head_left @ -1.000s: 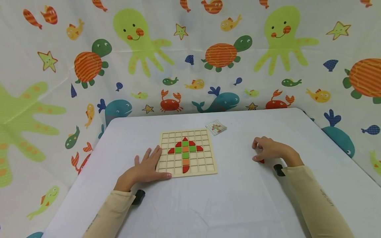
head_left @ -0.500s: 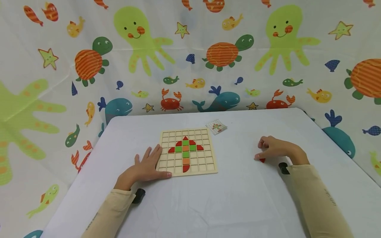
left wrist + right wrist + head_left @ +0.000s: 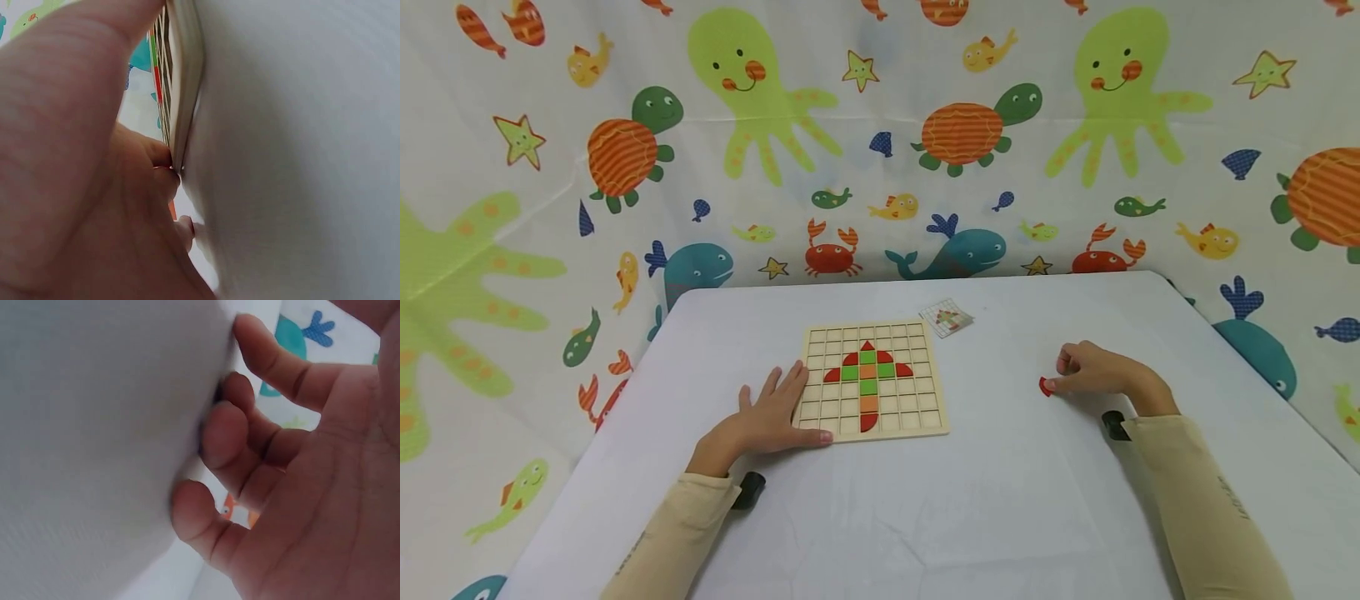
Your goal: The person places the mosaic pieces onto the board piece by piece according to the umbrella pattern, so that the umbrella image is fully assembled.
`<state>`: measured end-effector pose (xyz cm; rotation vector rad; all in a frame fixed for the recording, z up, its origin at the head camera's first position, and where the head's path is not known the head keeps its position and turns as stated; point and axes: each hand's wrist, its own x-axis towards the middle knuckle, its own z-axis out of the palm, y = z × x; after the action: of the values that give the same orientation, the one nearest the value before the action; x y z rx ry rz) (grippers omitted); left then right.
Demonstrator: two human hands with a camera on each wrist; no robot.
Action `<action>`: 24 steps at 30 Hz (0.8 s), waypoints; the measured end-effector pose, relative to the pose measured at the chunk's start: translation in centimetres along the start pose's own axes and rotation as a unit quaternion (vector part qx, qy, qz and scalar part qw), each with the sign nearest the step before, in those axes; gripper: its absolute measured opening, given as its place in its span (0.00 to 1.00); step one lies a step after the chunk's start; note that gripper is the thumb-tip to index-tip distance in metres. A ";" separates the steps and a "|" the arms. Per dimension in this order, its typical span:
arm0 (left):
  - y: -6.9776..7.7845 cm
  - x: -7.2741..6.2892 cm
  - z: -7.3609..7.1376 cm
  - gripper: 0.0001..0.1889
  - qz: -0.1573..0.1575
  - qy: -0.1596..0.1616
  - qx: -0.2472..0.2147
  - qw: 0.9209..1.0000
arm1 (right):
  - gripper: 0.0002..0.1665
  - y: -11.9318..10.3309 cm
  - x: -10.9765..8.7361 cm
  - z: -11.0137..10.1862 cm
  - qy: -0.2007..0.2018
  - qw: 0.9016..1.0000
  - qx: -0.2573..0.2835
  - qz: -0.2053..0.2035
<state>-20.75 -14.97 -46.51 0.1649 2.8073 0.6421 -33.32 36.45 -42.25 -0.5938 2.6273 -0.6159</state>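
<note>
My left hand lies spread along the left edge of a wooden grid board, its thumb on the near left corner. In the left wrist view, the fingers meet the board's edge. Red, green and orange tiles form a rocket-like figure on the board. To the right, my right hand has bent fingers, and its thumb tip touches a small red tile. Curled fingertips rest at the white surface in the right wrist view. That tile is hidden there, so a pinch cannot be confirmed.
A small pattern card with a similar figure lies beyond the board's far right corner. White cloth covers the table. A curtain printed with sea animals hangs behind it. Dark wrist cameras sit under both wrists.
The red tile has moved away from me and slightly left, from under my right thumb to its tip. My right hand has shifted a little right. My left hand stays at the board.
</note>
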 end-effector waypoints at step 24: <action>-0.2 0.0 0.2 0.70 0.003 0.005 0.003 1.000 | 0.34 -4.2 -0.1 1.2 0.014 0.992 -0.075 0.097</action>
<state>-20.67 -15.05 -46.78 0.1730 2.8187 0.6384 -31.39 32.69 -41.23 -0.3669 2.7319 -0.3725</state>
